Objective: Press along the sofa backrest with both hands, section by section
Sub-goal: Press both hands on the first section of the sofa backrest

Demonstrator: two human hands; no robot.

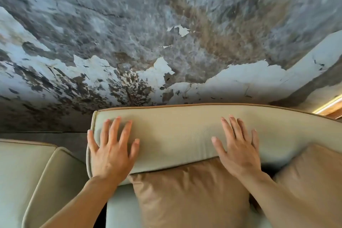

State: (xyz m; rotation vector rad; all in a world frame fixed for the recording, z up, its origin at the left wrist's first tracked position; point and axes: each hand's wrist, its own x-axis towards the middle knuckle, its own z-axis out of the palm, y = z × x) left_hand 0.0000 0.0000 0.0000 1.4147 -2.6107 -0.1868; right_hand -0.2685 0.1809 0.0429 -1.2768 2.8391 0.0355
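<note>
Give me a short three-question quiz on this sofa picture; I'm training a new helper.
1. True or false: both hands lie flat with spread fingers on the backrest cushion.
2. Which hand is nearest the cushion's end? A) left hand B) right hand
3. Fill in: the brown pillow leans against the cushion between the two ____.

Key: 1 true; 2 A; 3 hands (forearms).
</note>
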